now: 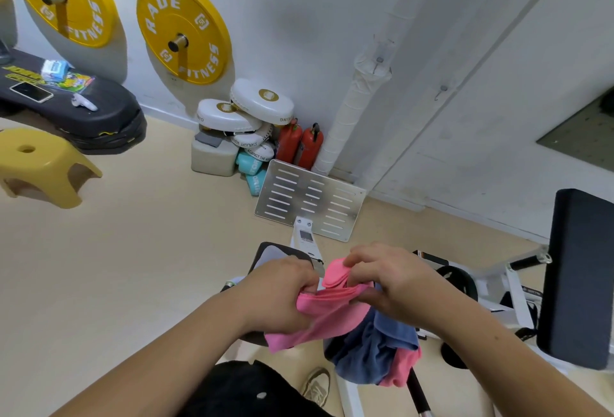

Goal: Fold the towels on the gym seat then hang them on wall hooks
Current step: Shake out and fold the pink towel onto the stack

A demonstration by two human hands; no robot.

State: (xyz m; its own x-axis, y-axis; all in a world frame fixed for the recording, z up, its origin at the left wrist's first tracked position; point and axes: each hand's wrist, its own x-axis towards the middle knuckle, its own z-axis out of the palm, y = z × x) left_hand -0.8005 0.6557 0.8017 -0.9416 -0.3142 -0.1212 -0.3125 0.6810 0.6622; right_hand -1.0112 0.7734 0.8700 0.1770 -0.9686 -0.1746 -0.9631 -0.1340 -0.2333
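Left hand [282,290] and right hand [392,280] each pinch a pink towel [319,317], bunched between them above the near seat [275,253]. Just right, a blue towel [372,350] lies heaped, drooping over the edge. A hook [379,61] sits on the far wall.

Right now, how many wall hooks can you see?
2. The first hook sits by the wrapped pipe; the second hook is to its right, slightly lower. More may be out of view.

Pink towel [319,313], blue towel [375,350], yellow weight plates [184,31].
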